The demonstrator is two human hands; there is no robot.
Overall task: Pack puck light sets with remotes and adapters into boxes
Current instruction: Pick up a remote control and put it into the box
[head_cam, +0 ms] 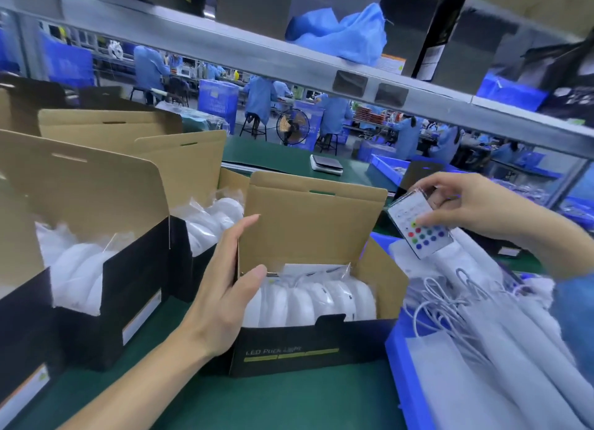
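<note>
An open black box (pixel 308 349) marked LED Puck Light stands in the middle of the green table, lid flap up. A row of white puck lights (pixel 308 301) in clear bags fills it. My left hand (pixel 225 288) rests against the box's left side, fingers straight, thumb at the box's top edge. To the right, above the box, my right hand (pixel 466 204) pinches a white remote (pixel 418 224) with coloured buttons, wrapped in clear plastic. Below it a blue bin (pixel 401 365) holds white adapters and cables (pixel 450 304) in bags.
Two more open boxes with bagged puck lights stand to the left (pixel 106 301) and behind (pixel 209 217). A small scale (pixel 326 164) sits further back on the table. A metal shelf (pixel 289 63) crosses overhead. Workers in blue coats sit at benches beyond.
</note>
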